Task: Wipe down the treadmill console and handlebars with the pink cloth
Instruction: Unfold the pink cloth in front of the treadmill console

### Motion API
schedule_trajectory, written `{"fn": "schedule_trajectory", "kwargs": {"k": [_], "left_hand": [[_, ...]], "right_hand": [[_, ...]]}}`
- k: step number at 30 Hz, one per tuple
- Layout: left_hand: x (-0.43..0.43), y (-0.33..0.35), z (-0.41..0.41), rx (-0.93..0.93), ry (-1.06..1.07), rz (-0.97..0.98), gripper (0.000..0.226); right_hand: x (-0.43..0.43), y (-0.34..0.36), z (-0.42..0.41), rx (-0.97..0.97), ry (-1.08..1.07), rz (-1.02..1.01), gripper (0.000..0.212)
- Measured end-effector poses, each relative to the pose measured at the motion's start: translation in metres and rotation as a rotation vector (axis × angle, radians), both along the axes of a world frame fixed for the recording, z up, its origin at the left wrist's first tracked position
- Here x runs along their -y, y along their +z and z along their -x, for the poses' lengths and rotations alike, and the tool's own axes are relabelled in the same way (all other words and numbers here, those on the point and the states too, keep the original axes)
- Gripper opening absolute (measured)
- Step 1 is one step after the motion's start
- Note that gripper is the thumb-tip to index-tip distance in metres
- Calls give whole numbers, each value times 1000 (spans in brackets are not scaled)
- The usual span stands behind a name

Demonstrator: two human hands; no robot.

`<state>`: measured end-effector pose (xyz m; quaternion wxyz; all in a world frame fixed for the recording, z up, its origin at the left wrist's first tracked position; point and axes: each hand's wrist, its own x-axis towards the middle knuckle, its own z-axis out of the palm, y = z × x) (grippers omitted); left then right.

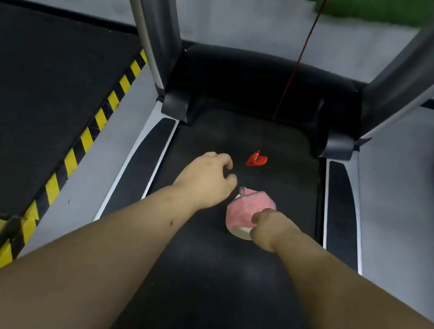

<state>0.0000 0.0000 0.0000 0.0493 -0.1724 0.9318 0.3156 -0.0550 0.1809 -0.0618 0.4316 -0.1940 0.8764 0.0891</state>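
Over the belt (219, 279), left hand (204, 181) hangs with fingers (228, 164) loosely curled, holding nothing, near a red clip (256, 159); right hand (271, 229) beside it grips the bunched cloth (244, 207)

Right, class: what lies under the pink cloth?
The black treadmill belt lies beneath the pink cloth. A cream-white edge peeks out below it; the cloth and the gripping right hand hide the rest.

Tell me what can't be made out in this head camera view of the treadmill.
Head view:
Console and handlebars: beyond the top edge; only the grey metal uprights show.
Fingers of the right hand: mostly buried in fluffy pink cloth.
Palm of the left hand: turned down, so any contents are hidden.
Upper end of the thin red cord: cut by the top edge.
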Motion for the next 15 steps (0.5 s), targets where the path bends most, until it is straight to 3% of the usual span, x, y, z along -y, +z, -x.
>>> {"fn": "schedule_trajectory", "kwargs": {"k": [5, 10, 15], "left_hand": [[6, -30, 7, 29, 6, 23, 30], [13, -44, 11, 6, 4, 50, 30], [14, -45, 13, 4, 2, 56, 27]], "right_hand": [[2, -47, 6, -12, 101, -55, 63], [9, -56, 8, 48, 42, -83, 70], [14, -72, 19, 82, -73, -59, 109]]}}
